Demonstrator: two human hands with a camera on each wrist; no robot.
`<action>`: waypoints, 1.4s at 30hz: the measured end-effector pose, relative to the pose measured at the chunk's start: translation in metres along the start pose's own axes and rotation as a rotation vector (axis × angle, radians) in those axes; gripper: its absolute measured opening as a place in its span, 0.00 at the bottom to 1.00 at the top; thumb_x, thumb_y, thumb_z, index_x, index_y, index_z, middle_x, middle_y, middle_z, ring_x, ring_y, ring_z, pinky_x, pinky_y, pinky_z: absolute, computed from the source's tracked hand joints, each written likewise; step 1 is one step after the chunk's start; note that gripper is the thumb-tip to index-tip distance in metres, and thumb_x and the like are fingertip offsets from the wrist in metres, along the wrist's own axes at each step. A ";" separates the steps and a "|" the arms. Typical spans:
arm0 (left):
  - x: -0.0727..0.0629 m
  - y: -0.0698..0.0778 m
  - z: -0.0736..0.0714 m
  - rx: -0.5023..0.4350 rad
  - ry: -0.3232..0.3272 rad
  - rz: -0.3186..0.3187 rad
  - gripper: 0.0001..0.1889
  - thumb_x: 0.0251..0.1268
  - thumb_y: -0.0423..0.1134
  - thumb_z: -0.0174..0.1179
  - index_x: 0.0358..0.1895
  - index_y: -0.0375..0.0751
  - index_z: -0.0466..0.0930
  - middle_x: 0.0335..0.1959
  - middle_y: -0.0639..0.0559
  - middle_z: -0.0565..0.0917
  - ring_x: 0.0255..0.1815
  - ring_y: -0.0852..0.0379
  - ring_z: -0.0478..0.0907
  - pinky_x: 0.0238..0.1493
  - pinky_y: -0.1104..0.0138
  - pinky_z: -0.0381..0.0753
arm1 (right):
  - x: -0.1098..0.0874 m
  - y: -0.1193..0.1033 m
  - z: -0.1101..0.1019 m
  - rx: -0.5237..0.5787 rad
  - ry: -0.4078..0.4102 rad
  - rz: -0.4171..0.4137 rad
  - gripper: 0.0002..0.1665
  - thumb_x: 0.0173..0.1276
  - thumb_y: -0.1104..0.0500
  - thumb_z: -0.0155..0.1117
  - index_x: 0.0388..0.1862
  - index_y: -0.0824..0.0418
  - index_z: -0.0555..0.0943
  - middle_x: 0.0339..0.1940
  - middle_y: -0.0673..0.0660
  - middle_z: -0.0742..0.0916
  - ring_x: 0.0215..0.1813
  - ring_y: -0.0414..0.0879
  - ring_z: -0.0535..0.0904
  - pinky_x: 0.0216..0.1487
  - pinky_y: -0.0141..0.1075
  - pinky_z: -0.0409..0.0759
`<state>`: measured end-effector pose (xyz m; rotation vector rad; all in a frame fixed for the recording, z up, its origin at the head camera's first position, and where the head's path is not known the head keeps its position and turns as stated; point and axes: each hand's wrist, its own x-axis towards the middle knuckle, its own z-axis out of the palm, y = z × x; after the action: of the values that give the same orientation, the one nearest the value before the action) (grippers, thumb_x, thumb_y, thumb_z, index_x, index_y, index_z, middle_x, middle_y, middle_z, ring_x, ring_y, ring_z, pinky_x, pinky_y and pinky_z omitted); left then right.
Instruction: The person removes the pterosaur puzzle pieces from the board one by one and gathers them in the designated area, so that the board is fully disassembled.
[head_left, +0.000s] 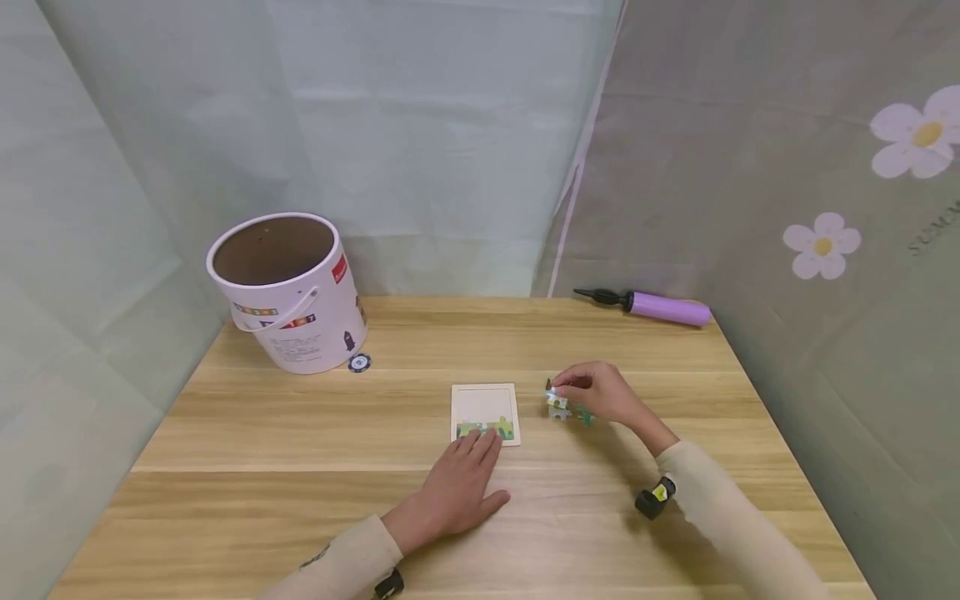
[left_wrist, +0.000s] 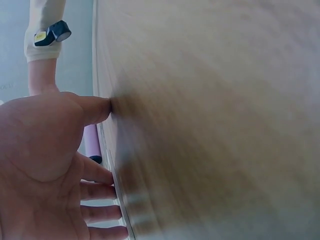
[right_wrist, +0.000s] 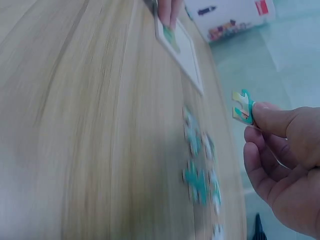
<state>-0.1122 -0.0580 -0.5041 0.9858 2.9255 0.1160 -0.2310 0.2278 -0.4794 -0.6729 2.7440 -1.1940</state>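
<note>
A white, square puzzle tray [head_left: 483, 405] lies on the wooden table, with joined green pieces [head_left: 506, 429] along its near edge. My left hand [head_left: 462, 487] rests its fairly straight fingers on that edge, thumb spread out to the side on the tabletop. To the right of the tray, my right hand [head_left: 602, 392] pinches a jigsaw piece [right_wrist: 242, 106] between thumb and fingers, raised over the table. The piece shows yellow, white and teal patches. Beneath this hand several loose jigsaw pieces [right_wrist: 196, 182] lie together, partly hidden by it in the head view.
A white bucket [head_left: 307, 333] with a handle stands at the back left. At its foot lies a blue-and-white poker chip [head_left: 359, 362]. A purple hand pump [head_left: 667, 308] with a black nozzle lies at the back right. Fabric curtains [head_left: 450, 167] enclose the table.
</note>
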 end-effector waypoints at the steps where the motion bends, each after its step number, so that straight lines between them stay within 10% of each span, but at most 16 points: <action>1: 0.000 0.000 0.000 -0.003 0.000 0.000 0.40 0.74 0.61 0.53 0.75 0.31 0.65 0.76 0.39 0.68 0.75 0.41 0.66 0.73 0.51 0.67 | -0.003 0.003 -0.004 -0.009 0.007 0.000 0.06 0.70 0.59 0.70 0.44 0.54 0.91 0.40 0.48 0.91 0.43 0.42 0.86 0.48 0.40 0.85; 14: -0.001 0.000 -0.001 0.007 0.004 -0.001 0.40 0.75 0.61 0.53 0.75 0.31 0.65 0.76 0.39 0.68 0.75 0.41 0.66 0.73 0.51 0.67 | -0.037 0.034 -0.037 -0.110 0.049 0.074 0.05 0.69 0.62 0.71 0.40 0.56 0.91 0.41 0.52 0.92 0.44 0.45 0.87 0.45 0.38 0.85; 42: 0.000 0.000 -0.002 0.055 -0.006 0.016 0.39 0.75 0.61 0.52 0.75 0.31 0.66 0.75 0.40 0.69 0.74 0.42 0.67 0.72 0.53 0.68 | -0.052 0.062 -0.035 -0.192 0.057 0.079 0.06 0.67 0.65 0.72 0.37 0.55 0.91 0.38 0.50 0.91 0.41 0.43 0.84 0.43 0.36 0.83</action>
<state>-0.1124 -0.0579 -0.5023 1.0145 2.9304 0.0333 -0.2155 0.3106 -0.5052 -0.5484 2.9289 -0.9573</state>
